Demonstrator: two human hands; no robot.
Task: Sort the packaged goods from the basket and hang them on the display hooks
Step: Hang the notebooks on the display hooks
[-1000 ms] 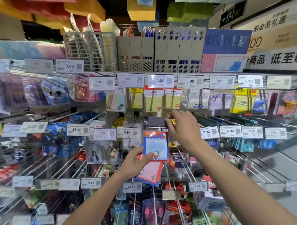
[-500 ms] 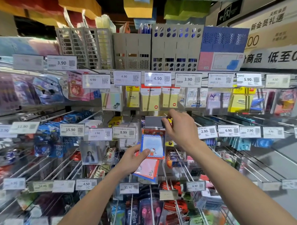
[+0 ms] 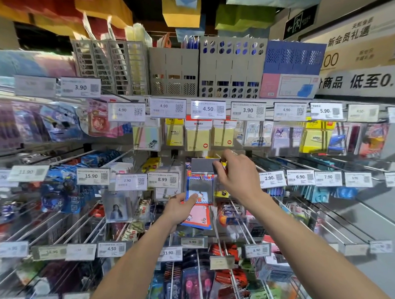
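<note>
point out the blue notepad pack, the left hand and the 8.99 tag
blue notepad pack [image 3: 200, 189], head view, middle of its clear front
left hand [image 3: 179, 211], head view, back of the hand
8.99 tag [image 3: 163, 179], head view, on the printed price

Above the fingers, a shelf [image 3: 145, 98] carries grey file holders [image 3: 173, 72] and a blue one [image 3: 294, 56]. Coloured paper bags [image 3: 243, 15] hang higher up. Up to the right of them, a printed banner [image 3: 357, 81] runs along the wall beneath an exit sign [image 3: 299, 22].
</note>
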